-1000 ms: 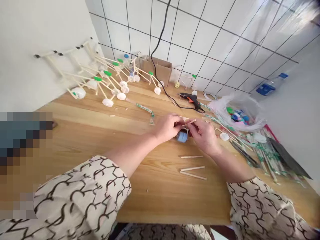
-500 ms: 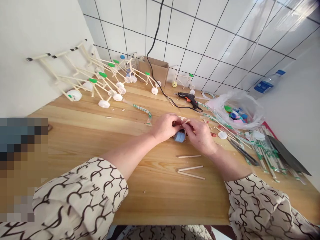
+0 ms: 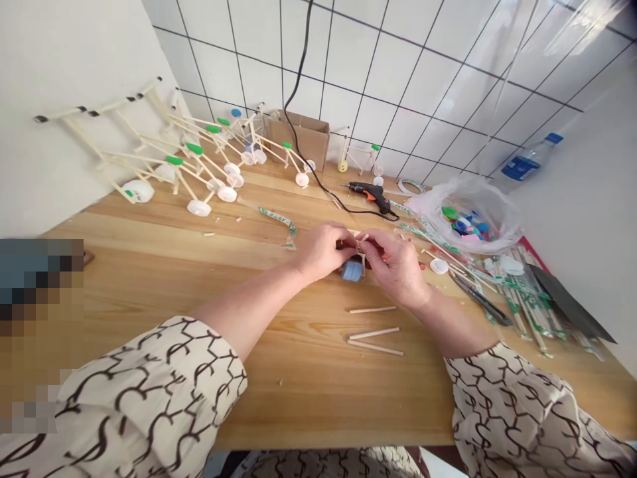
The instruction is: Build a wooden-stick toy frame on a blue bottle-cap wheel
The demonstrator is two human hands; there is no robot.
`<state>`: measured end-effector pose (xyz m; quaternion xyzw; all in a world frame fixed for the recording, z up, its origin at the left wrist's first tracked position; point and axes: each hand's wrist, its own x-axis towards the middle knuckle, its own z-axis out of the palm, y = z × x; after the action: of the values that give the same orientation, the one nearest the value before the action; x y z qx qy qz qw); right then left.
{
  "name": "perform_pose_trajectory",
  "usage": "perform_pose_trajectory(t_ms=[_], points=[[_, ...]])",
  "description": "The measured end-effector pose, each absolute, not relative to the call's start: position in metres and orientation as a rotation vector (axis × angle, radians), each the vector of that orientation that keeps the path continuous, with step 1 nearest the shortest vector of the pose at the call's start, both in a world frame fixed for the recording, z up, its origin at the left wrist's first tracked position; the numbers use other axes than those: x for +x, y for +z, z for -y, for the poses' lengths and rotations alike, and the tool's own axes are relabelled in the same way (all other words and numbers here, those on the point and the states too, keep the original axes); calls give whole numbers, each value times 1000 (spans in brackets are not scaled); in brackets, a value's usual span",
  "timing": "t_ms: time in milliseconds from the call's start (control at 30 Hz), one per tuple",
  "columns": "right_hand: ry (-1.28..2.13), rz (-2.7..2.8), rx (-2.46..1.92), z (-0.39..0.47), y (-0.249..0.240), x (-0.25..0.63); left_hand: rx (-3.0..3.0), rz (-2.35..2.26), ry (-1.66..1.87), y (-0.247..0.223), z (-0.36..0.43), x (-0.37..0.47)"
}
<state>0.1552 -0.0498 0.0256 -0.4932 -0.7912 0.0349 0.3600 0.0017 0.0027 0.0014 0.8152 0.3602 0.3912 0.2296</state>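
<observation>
My left hand and my right hand meet over the middle of the table with fingertips pinched together. Between my right thumb and fingers is a short wooden stick, its end poking out. What my left fingers grip is mostly hidden behind them; something dark shows there. Just below the fingertips sits a pair of blue bottle caps, joined face to face, with a small stick upright beside them. Closer to me lie three loose wooden sticks on the wooden table.
Stick-built tricycle models with white wheels stand at the back left. Behind are a cardboard box and a glue gun with its black cable. On the right are a bag of caps, pliers, wrapped sticks and a bottle.
The view has shifted slightly. My hands stay together at the same spot, and the stick in my right fingers has tilted a little; the loose sticks lie as before.
</observation>
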Motion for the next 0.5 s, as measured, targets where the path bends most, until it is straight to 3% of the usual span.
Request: perform_pose_trajectory(t_ms=[500], points=[[102, 2061, -1256, 50, 31, 152, 2117, -847, 1047, 14, 0, -2]])
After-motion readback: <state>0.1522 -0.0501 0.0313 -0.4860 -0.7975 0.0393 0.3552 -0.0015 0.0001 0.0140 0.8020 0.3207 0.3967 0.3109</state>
